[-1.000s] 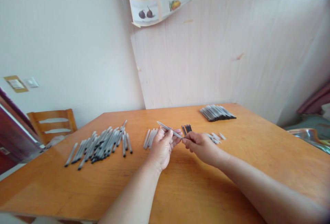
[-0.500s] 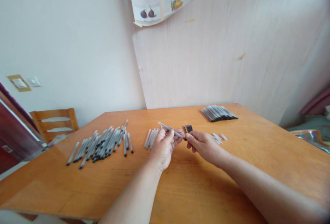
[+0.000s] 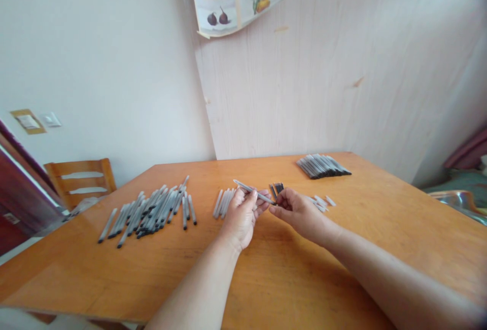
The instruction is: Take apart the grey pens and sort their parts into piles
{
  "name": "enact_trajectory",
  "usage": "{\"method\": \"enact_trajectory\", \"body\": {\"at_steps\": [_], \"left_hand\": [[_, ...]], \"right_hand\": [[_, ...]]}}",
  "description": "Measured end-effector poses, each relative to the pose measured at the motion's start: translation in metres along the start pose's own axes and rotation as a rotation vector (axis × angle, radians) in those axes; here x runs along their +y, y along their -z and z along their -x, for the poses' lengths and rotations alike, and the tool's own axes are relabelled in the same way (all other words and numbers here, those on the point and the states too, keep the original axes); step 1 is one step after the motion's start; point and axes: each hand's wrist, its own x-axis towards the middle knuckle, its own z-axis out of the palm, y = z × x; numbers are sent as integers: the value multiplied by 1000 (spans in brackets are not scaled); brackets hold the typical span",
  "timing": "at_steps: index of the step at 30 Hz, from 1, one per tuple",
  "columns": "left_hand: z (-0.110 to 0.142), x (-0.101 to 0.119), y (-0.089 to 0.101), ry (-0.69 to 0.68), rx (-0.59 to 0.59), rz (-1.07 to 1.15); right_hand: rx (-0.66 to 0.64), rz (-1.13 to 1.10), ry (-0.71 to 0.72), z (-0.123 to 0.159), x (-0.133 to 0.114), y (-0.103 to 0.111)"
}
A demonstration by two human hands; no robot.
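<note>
A slim grey pen (image 3: 244, 185) lies slanted across the fingers of my left hand (image 3: 239, 218), its pale tip pointing up and left. My left thumb presses it against the fingers. At the pen's dark lower end is my right hand (image 3: 302, 216), with thumb and forefinger closing around that end; what exactly sits between the fingertips is partly hidden. Just behind my hands are several white tubes (image 3: 218, 204) in a row, partly covered by my left hand, and a small group of black pieces (image 3: 279, 188). Small white pieces (image 3: 320, 202) lie beyond my right hand.
A loose heap of grey pens with black ends (image 3: 152, 211) covers the left part of the wooden table (image 3: 266, 289). Farther back on the right lies a neat stack of similar pens (image 3: 322, 166). A wooden chair (image 3: 81, 169) stands past the left edge; a wall rises behind.
My right hand's fingers have shifted at the dark end of the pen, the thumb moving slightly left and down. My left hand keeps its hold almost unmoved.
</note>
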Motion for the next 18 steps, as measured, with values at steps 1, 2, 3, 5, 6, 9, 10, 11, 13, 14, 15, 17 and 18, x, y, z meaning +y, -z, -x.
{"method": "enact_trajectory", "body": {"at_steps": [1, 2, 3, 5, 6, 9, 10, 11, 13, 14, 15, 17, 18], "left_hand": [[0, 0, 0, -3, -1, 3], [0, 0, 0, -6, -3, 5], [0, -1, 0, -6, -3, 5], [-1, -2, 1, -1, 4, -1], [-1, -2, 1, 2, 9, -5], [-1, -2, 1, 2, 13, -11], [-1, -2, 1, -1, 11, -10], [0, -2, 1, -2, 12, -9], [0, -2, 0, -2, 25, -9], [-1, -2, 0, 1, 33, -12], [-1, -2, 0, 2, 42, -15], [-1, -2, 1, 2, 59, -18], [-2, -2, 1, 0, 70, -18]], "right_hand": [[-19, -23, -23, 0, 0, 0], [-59, -50, -48, 0, 0, 0], [-98, -73, -65, 0, 0, 0], [-121, -80, -57, 0, 1, 0], [-96, -65, -35, -1, 2, -1], [-31, -48, -8, -1, 2, -1], [-44, -58, -21, -1, 2, -1], [-71, -68, -38, -1, 1, -1], [-114, -71, -53, 0, 0, 0], [-111, -55, -44, 1, -1, 0], [-91, -29, -25, 1, -1, 0], [-23, 27, 20, 1, 0, 1], [5, 48, 35, 1, 0, 2]]}}
